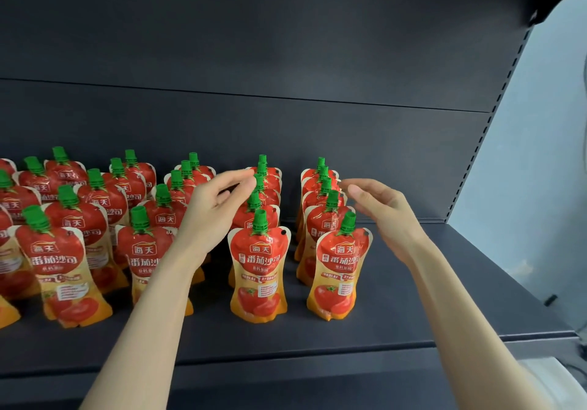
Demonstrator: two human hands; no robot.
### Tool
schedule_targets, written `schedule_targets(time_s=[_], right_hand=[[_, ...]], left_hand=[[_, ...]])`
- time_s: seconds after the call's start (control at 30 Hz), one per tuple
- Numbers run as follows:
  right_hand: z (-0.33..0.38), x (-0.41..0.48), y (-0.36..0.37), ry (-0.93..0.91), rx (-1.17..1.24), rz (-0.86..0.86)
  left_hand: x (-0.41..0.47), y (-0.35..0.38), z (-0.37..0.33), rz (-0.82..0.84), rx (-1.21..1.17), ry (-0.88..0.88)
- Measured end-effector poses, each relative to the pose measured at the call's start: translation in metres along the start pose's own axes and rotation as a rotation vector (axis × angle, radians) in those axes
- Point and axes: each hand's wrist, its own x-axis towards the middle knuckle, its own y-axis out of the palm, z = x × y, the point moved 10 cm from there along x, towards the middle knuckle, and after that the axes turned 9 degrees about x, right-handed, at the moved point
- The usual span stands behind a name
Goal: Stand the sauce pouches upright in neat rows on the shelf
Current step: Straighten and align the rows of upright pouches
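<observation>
Head view: both hands, left (216, 209) and right (381, 209), hover open over upright 海天 番茄沙司 pouches (259, 266).

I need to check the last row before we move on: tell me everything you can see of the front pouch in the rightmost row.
The front pouch of the rightmost row is a glossy, flexible stand-up pack, red at the top with a tomato picture, fading to orange-yellow at the base, with white lettering and a small hole near its upper right corner. A ribbed green screw cap tops it, leaning slightly right. It stands upright on the dark shelf, closely in front of the pouch behind. Neither hand touches it; the right hand hovers open above and behind.
</observation>
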Motion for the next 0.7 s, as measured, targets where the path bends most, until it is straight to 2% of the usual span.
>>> schedule_targets(time_s=[0.17, 0.4, 0.7], right_hand=[[-0.002, -0.037, 0.001, -0.039, 0.129, -0.06], [-0.065, -0.066, 0.019, 0.11, 0.189, -0.152], [-0.092, -0.075, 0.042, 0.128, 0.151, -0.139]], left_hand=[[-0.038, 0.004, 0.007, -0.054, -0.074, -0.011], [-0.075, 0.046, 0.065, -0.032, -0.185, -0.237], [-0.085, 0.048, 0.086, -0.033, -0.138, -0.249]])
